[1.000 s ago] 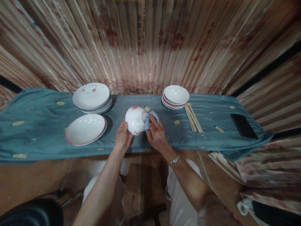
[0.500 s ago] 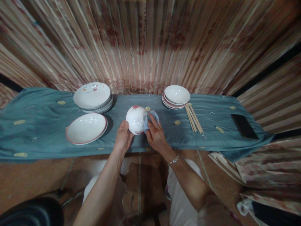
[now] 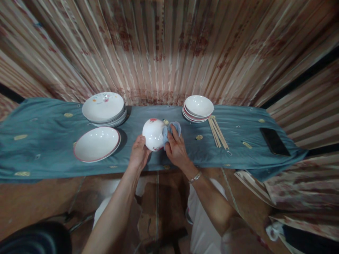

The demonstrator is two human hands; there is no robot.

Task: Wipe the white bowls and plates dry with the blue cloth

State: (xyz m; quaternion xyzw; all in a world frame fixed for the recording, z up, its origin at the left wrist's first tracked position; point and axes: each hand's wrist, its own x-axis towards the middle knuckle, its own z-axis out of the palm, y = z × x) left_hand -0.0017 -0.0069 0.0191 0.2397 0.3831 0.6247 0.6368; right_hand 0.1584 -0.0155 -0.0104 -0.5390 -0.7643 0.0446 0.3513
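Note:
A white bowl (image 3: 153,134) with red flower prints is tipped so that its outer side faces me, above the front middle of the table. My left hand (image 3: 139,151) grips its left edge, thumb on the outside. Against the bowl's right side, my right hand (image 3: 176,148) presses a light blue cloth (image 3: 175,129), which is bunched under and around the fingers. The bowl's inside is hidden from me.
A teal cloth (image 3: 148,112) covers the table. Stacked plates (image 3: 103,107) and a red-rimmed dish (image 3: 96,144) stand left. To the right are stacked bowls (image 3: 199,106), several chopsticks (image 3: 217,132) and a black phone (image 3: 274,141). A pleated curtain (image 3: 164,53) hangs behind.
My right hand and the blue cloth have shifted slightly to the right along the bowl's side. The left hand and bowl stay almost in place.

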